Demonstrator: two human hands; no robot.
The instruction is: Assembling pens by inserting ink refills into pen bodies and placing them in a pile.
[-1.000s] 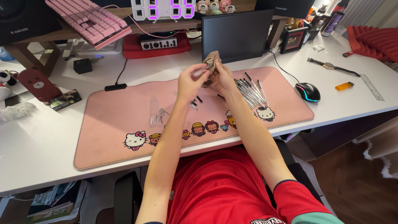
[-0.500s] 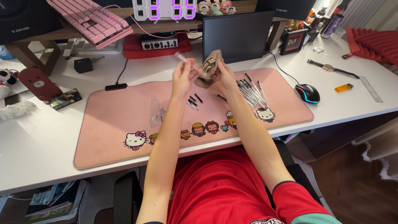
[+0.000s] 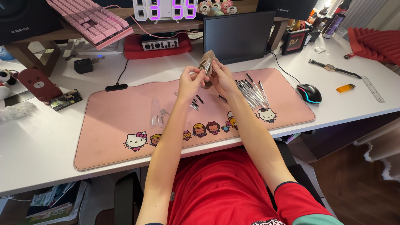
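Brown pouch (image 3: 207,63) sits upright in my right hand (image 3: 223,77) above the pink mat (image 3: 121,121), my left hand (image 3: 189,82) pinching its near edge.

This is a home desk, a personal computer corner in a bedroom or study rather than an office. A white desktop (image 3: 37,137) carries a pink desk mat (image 3: 125,121) printed with cartoon characters along its lower edge. At the upper left of the frame a pink mechanical keyboard (image 3: 89,18) leans on a wooden shelf; top centre stands a large digital clock (image 3: 164,8) with small figurines (image 3: 216,7) beside it. A dark portable monitor (image 3: 238,35), a lit gaming mouse (image 3: 308,92), a framed picture (image 3: 295,41), a wristwatch (image 3: 333,68) and an orange lighter (image 3: 345,88) lie about. Wood flooring (image 3: 346,191) shows at the lower right.
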